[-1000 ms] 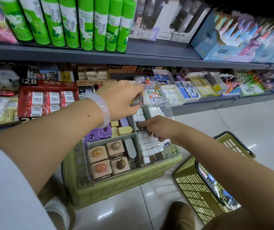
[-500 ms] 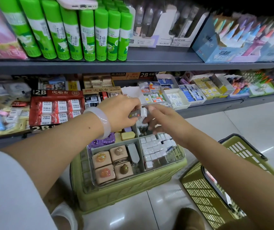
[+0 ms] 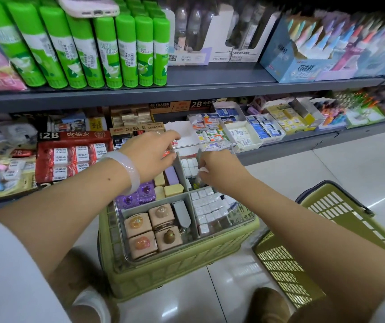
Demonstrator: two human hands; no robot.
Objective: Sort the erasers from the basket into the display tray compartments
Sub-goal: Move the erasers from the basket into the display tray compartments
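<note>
Right hand (image 3: 219, 170) pinches small white eraser (image 3: 203, 169) over far-right tray compartment (image 3: 190, 167); seat flush beside stacked whites. Left hand (image 3: 150, 155) fingers curled, contents unclear.

"2B" on red eraser box (image 3: 73, 136), "4B ERASER" on brown carton (image 3: 159, 105)
</note>
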